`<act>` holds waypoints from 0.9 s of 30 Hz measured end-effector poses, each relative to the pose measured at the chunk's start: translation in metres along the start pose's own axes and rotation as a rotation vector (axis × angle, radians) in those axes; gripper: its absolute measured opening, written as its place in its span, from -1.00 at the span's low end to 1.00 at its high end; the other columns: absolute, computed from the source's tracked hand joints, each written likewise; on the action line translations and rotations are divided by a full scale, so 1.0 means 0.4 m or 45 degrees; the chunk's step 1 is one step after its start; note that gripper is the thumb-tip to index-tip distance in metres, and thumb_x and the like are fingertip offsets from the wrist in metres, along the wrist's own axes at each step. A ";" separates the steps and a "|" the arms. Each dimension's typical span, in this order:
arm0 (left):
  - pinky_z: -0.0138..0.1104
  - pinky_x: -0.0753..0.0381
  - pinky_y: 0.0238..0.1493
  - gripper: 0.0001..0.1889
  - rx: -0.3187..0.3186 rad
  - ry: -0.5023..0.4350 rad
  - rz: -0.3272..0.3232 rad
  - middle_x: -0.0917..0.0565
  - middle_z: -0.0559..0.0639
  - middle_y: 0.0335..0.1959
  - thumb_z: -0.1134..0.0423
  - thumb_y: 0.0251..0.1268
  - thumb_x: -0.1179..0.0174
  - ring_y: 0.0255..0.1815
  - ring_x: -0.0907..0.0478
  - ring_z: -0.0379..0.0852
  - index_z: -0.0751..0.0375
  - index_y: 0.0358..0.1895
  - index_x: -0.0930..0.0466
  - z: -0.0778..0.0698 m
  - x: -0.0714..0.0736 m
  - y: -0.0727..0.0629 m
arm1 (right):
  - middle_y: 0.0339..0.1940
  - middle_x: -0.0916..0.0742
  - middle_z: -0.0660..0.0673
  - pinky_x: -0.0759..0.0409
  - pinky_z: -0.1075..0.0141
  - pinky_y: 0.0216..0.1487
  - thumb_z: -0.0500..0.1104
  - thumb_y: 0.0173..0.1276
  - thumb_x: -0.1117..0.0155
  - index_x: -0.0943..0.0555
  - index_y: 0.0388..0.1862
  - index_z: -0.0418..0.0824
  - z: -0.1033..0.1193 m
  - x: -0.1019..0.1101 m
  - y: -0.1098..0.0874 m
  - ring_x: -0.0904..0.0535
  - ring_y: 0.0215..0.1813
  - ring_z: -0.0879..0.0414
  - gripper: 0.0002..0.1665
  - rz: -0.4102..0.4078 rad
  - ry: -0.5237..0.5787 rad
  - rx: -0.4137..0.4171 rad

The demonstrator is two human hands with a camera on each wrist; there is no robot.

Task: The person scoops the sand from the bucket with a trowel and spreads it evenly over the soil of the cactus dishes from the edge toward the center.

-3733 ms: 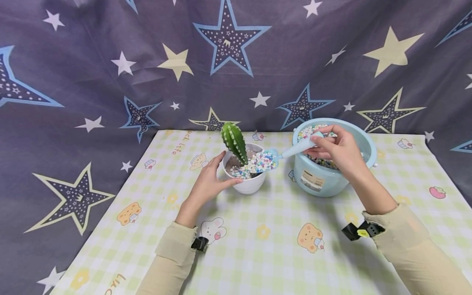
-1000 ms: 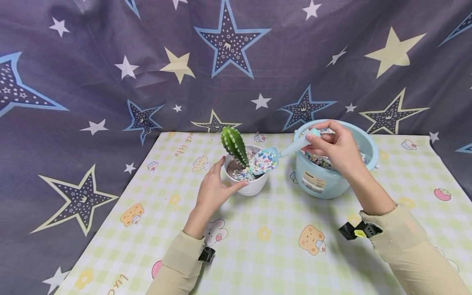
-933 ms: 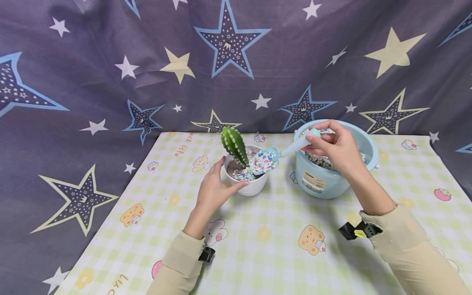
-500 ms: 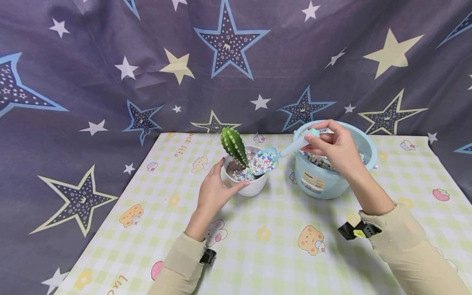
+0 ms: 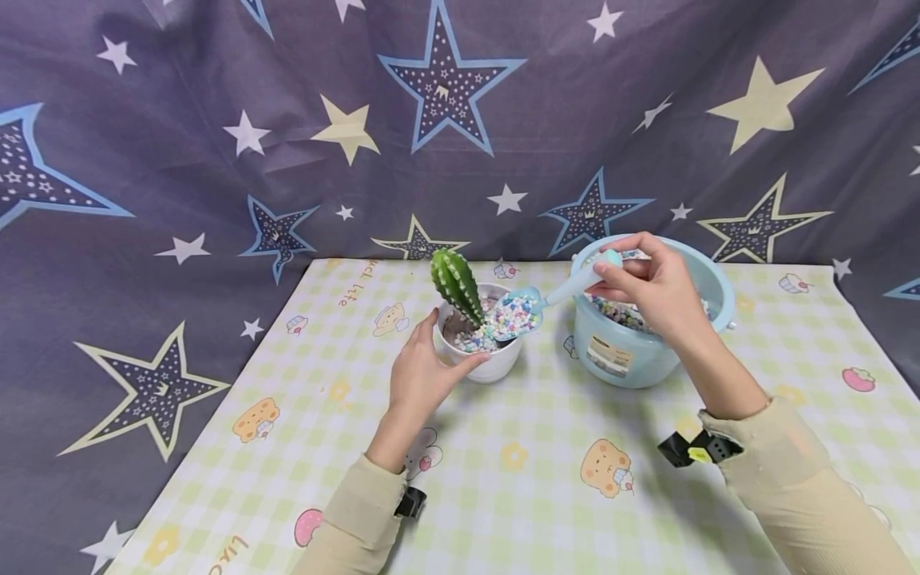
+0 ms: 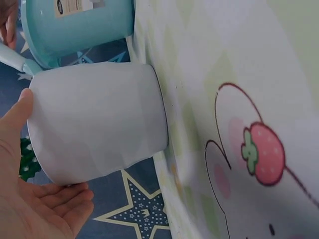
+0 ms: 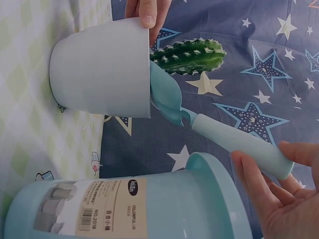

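My left hand [image 5: 424,375] holds a white flower pot [image 5: 489,367] at its rim, with the thumb on the near side and the fingers on the left. A green cactus [image 5: 457,283] leans to the left in the pot. My right hand [image 5: 661,287] pinches the end of the handle of a light blue scoop [image 5: 568,289]. The scoop's blade is tilted down over the pot's right rim and carries colourful beads [image 5: 513,314]. Some beads lie on the brown surface around the cactus. In the right wrist view the blade [image 7: 167,92] touches or nearly touches the rim.
A light blue bucket [image 5: 625,359] of similar beads stands right of the pot, under my right hand. A green-checked cloth [image 5: 517,511] with cartoon prints covers the table. Behind it hangs a dark curtain [image 5: 402,192] with stars.
Compared with the earliest frame, the scoop's handle has shifted slightly left, and my left forearm has shifted right. Over the last second the scoop and pot have hardly moved.
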State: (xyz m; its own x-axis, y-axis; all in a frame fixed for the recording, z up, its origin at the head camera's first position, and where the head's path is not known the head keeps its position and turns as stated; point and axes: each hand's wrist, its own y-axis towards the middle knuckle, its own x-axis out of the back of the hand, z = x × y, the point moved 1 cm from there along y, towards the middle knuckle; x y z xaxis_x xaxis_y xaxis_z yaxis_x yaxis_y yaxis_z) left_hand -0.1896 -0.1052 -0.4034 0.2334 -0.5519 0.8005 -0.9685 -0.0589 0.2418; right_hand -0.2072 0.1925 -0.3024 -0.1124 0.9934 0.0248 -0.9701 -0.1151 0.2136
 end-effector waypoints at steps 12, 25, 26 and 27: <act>0.08 -0.56 0.27 0.12 0.034 -0.110 0.046 -0.42 0.20 0.45 -0.37 -0.09 -0.44 0.32 -0.50 0.25 0.13 0.53 -0.22 0.003 0.008 0.002 | -0.38 -0.83 0.07 -0.76 0.35 -0.20 -0.27 0.39 -0.31 -0.52 -0.05 -0.21 0.004 0.002 0.000 -0.80 -0.34 0.21 -0.79 0.009 0.003 0.016; -0.05 -0.36 0.51 0.08 -0.094 -0.393 0.258 -0.28 0.22 0.53 -0.14 0.03 -0.49 0.53 -0.28 0.17 0.17 0.57 -0.12 0.057 0.023 0.049 | -0.39 -0.82 0.10 -0.76 0.36 -0.20 -0.26 0.40 -0.31 -0.49 -0.02 -0.28 0.008 -0.004 0.002 -0.80 -0.34 0.22 -0.74 -0.003 -0.082 0.012; -0.05 -0.35 0.51 0.08 -0.101 -0.396 0.263 -0.28 0.23 0.53 -0.13 0.03 -0.50 0.53 -0.27 0.17 0.18 0.57 -0.11 0.057 0.022 0.052 | -0.39 -0.82 0.10 -0.76 0.36 -0.20 -0.26 0.40 -0.31 -0.49 -0.02 -0.28 0.009 -0.005 0.002 -0.80 -0.35 0.22 -0.74 -0.004 -0.091 0.014; -0.04 -0.34 0.51 0.08 -0.107 -0.397 0.268 -0.27 0.24 0.53 -0.13 0.03 -0.50 0.53 -0.27 0.18 0.18 0.57 -0.11 0.058 0.022 0.054 | -0.39 -0.82 0.10 -0.76 0.36 -0.20 -0.26 0.40 -0.31 -0.49 -0.02 -0.28 0.010 -0.005 0.002 -0.80 -0.35 0.22 -0.75 -0.005 -0.092 0.015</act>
State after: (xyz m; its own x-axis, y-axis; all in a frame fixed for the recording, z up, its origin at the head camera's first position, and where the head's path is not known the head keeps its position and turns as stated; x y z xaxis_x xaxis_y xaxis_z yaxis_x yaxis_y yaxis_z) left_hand -0.2105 -0.1306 -0.4037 -0.0199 -0.7719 0.6354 -0.9790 0.1442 0.1444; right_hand -0.2068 0.1904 -0.2986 -0.0924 0.9913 0.0939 -0.9679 -0.1116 0.2250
